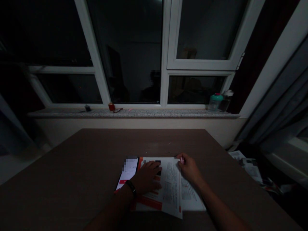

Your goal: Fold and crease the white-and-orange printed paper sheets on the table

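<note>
A printed booklet or magazine point(168, 189) with orange-red patches lies on the table in front of me. One of its pages sits slanted, its lower corner sticking out past the sheets beneath. My left hand point(148, 178), with a dark band on the wrist, rests on the page with fingers spread. At the page's top right corner, my right hand point(190, 166) is closed around a small pink object point(182, 160), mostly covered by the fingers, so its kind is unclear. Just left of the booklet lies a lit phone point(127, 173), partly behind my left forearm.
The brown table point(96, 150) reaches to the wall under a windowsill point(149, 113). On the sill stand a teal-lidded bottle point(216, 102), another clear bottle point(226, 100) and a small red jar point(111, 106). Papers point(247, 165) are piled beyond the table's right edge.
</note>
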`<state>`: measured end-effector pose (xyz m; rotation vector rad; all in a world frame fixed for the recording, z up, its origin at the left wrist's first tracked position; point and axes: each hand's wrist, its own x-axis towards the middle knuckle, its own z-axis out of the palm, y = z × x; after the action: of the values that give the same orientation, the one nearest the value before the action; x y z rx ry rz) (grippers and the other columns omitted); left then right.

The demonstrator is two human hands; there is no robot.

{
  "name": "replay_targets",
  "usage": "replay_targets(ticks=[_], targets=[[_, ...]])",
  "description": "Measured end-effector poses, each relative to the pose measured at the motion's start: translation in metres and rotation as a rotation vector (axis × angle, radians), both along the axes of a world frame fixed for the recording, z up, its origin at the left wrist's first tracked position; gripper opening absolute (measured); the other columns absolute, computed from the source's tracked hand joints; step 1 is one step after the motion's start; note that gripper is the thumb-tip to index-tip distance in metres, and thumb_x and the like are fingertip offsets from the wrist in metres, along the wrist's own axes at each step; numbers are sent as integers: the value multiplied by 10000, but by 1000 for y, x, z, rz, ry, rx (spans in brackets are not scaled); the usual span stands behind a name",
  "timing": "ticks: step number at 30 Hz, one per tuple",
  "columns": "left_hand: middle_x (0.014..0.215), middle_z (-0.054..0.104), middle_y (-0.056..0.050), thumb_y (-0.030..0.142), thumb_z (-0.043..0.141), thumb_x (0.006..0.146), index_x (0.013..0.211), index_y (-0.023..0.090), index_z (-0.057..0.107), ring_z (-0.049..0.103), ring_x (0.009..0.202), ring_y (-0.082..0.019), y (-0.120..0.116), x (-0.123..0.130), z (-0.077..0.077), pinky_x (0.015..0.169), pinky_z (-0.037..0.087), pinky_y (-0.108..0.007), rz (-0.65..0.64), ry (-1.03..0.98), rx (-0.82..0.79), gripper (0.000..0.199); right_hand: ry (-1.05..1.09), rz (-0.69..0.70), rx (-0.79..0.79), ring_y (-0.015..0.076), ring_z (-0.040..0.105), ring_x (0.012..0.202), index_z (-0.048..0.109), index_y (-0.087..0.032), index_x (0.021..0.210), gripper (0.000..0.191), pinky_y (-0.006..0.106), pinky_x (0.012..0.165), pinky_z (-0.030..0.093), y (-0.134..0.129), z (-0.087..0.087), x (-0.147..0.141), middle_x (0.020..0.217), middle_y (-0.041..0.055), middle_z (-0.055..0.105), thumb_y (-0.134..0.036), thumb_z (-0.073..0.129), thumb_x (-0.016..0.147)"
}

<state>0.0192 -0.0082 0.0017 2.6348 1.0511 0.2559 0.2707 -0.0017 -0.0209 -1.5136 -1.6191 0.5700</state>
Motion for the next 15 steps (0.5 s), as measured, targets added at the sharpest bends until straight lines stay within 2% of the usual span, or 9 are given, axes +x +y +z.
replay_targets(ticks=[4,8,15], targets=[[1439,452,-102,415,791,728,1343,244,503,348,1340,-361,-2,0,1,1092,281,-535,-45,11,-3,700,35,18,38,159,555,640,616,-186,855,230,231,580,401,0,0,-2,718,4,608,-150,495,663],[1436,457,-99,455,796,718,1341,239,511,379,1321,-340,-2,1,0,1096,283,-505,-111,-1,-4,718,78,74,52,158,545,649,607,-192,903,231,228,582,402,-2,1,-7,712,-11,588,-168,521,690],[1446,453,-85,488,779,719,1329,276,521,390,1319,-332,-1,1,-4,1086,283,-499,-153,-40,-16,696,54,200,53,175,587,717,659,-182,905,167,258,653,440,-6,4,-10,787,26,661,-264,573,787]])
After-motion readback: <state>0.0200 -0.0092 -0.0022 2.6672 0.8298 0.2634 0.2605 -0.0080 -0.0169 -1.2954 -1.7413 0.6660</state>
